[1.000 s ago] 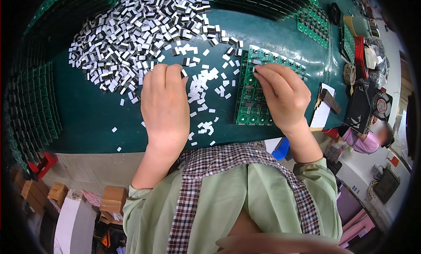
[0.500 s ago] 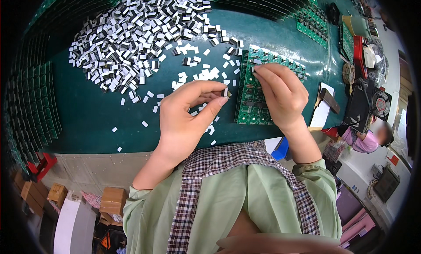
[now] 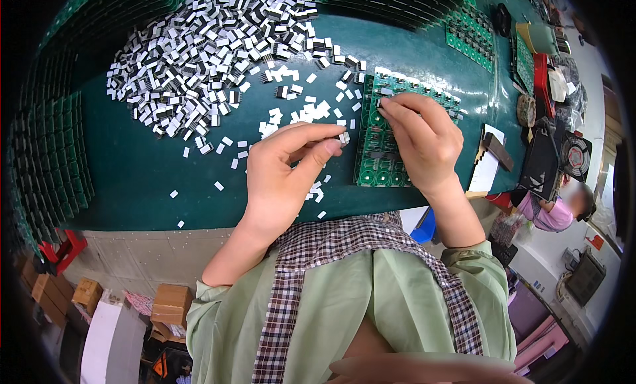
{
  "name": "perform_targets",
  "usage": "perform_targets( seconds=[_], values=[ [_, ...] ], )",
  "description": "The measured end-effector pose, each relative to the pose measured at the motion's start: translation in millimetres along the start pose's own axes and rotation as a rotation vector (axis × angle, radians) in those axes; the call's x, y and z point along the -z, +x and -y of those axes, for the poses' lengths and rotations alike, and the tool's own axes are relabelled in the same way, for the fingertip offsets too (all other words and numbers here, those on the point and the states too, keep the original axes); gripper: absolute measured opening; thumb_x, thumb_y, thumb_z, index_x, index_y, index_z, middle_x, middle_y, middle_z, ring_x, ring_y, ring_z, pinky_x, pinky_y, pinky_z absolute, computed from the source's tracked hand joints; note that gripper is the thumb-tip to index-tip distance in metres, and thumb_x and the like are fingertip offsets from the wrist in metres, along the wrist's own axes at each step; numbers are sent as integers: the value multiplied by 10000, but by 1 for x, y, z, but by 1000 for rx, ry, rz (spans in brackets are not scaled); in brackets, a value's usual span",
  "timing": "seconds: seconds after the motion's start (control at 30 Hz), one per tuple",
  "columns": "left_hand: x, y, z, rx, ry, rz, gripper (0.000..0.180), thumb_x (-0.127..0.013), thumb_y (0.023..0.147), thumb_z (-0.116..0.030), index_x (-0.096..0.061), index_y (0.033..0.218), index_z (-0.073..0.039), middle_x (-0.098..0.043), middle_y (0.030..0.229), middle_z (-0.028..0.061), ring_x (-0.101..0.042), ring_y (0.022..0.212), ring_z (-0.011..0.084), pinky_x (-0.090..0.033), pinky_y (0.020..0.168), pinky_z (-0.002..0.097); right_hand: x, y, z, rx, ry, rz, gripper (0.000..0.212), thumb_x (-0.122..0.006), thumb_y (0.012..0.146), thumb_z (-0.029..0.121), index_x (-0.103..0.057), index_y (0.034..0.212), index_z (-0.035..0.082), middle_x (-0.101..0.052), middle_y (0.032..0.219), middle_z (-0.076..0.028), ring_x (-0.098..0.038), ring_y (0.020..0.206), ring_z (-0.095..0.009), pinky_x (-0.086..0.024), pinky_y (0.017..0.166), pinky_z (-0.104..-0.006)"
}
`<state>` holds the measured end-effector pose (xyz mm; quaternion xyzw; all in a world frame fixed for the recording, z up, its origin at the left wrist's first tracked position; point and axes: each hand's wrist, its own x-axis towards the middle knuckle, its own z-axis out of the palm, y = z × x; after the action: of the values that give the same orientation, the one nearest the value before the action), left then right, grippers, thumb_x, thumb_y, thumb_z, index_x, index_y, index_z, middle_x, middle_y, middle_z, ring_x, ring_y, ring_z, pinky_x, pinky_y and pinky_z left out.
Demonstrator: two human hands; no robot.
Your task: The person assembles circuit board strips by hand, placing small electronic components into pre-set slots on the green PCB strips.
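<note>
Between thumb and index finger of my left hand (image 3: 285,165) is a small white-topped component (image 3: 344,138), held just off the left edge of a green circuit board (image 3: 379,178). My right hand (image 3: 427,142) is over that board, its fingertips pinched at the upper left part. A little dark-and-white piece, apparently another such component (image 3: 379,104), shows at those fingertips; the fingers hide most of it. Rows of mounted parts line the board's far edge, and round outlines run along its left and near sides.
A large heap of white-topped pin components (image 3: 199,59) covers the far left of the green table (image 3: 146,192). Loose white pieces (image 3: 311,112) lie between heap and board. Stacked circuit boards (image 3: 53,159) stand at left and along the back. Another person (image 3: 556,208) is at far right.
My left hand has shifted slightly right, and the component in it has turned to show more of its pale face. My right fingertips have moved a little left on the board.
</note>
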<state>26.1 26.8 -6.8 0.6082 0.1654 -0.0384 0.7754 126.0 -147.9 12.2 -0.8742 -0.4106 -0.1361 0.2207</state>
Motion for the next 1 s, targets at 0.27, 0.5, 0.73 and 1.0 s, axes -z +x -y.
perform_targets(
  seconds=[0.27, 0.5, 0.73, 1.0],
  values=[
    [-7, -4, 0, -25, -148, 46, 190, -592, 874, -13, -643, 1052, 29, -652, 901, 101, -649, 827, 137, -508, 728, 235, 22, 4, 24, -60, 88, 85, 233, -726, 679, 11, -667, 904, 29, -636, 854, -79, -643, 719, -204, -520, 599, -288],
    [-18, -3, 3, -540, 402, -2, 290, -622, 790, 39, -623, 1070, -35, -633, 790, 87, -630, 684, 208, -490, 600, 309, 26, -8, 25, -416, 741, 285, 203, -717, 728, -19, -649, 919, -16, -652, 895, -115, -661, 770, -179, -556, 673, -275],
    [-20, -2, 4, -582, 345, 5, 163, -651, 752, 39, -611, 895, -28, -623, 786, 74, -612, 686, 233, -483, 598, 324, 27, -15, 20, -393, 885, 270, 180, -699, 738, -46, -641, 908, -34, -650, 883, -119, -660, 786, -170, -567, 695, -258],
    [-21, -4, -1, -487, 283, 158, 152, -656, 754, 22, -595, 888, -11, -620, 894, 114, -614, 784, 264, -490, 648, 329, 28, -15, 4, -226, 914, 323, 211, -727, 696, -4, -638, 886, -22, -639, 840, -112, -634, 764, -195, -517, 650, -292]
  ],
)
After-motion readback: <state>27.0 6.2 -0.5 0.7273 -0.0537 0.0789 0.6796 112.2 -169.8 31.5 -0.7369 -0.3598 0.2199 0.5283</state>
